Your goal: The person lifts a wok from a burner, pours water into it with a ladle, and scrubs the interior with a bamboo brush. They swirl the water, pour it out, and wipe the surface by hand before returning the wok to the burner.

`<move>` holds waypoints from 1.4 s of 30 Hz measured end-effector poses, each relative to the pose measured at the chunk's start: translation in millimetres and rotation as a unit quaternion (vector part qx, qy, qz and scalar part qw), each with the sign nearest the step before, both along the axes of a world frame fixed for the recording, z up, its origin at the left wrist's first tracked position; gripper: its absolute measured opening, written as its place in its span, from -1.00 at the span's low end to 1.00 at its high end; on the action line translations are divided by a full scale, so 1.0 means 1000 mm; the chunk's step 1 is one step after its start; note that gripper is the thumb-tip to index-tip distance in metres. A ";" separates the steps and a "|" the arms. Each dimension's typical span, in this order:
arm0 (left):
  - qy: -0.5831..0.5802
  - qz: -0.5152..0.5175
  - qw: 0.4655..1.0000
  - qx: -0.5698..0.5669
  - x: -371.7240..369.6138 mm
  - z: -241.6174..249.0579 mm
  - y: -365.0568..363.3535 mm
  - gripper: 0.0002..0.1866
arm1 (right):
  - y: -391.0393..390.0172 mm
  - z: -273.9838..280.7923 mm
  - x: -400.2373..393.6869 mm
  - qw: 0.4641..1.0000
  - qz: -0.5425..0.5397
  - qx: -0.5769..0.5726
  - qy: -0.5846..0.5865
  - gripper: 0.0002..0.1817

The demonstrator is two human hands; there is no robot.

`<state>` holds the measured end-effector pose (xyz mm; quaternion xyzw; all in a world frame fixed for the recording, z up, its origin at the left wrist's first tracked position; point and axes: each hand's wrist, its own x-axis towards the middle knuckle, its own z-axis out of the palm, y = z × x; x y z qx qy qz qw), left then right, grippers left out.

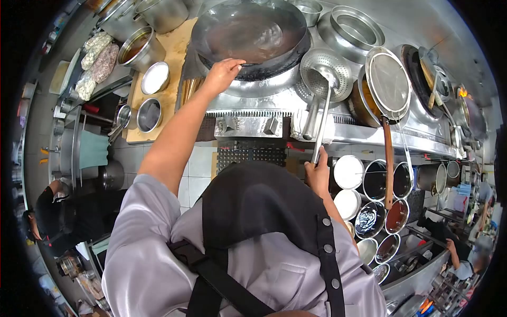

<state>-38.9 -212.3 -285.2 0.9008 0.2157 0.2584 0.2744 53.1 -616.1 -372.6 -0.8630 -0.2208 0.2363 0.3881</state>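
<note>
My left hand (224, 74) is closed on the near rim of a large dark wok (222, 39), which sits on the stove's burner ring. A thin brownish film coats the wok's inside. My right hand (317, 173) is wrapped round the lower end of a long metal ladle (323, 119). The ladle's bowl overlaps a round perforated skimmer (310, 66) to the right of the wok. Beneath the ladle's handle, the skimmer's own handle rests over a folded white cloth (322, 129) at the stove's front edge.
Right of the skimmer, a wire-mesh strainer (388, 79) with a wooden handle lies over a pot. Sauce containers (371, 218) stand below. A wooden board (177, 45) on the left bears a pot (141, 46) and bowls. Other people (74, 216) work at both sides.
</note>
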 end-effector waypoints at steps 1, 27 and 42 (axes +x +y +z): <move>-0.003 0.020 1.000 -0.009 0.001 0.001 -0.002 -0.74 | 0.000 0.000 0.000 1.000 0.010 -0.009 0.028 -0.23; -0.144 -0.044 0.908 -0.392 -0.017 0.001 0.036 -0.73 | -0.079 -0.013 -0.088 0.979 -0.185 0.032 0.076 -0.31; -0.195 -0.137 0.915 -0.325 -0.019 -0.001 0.028 -0.69 | -0.074 0.089 -0.126 0.961 -0.167 0.031 0.218 -0.65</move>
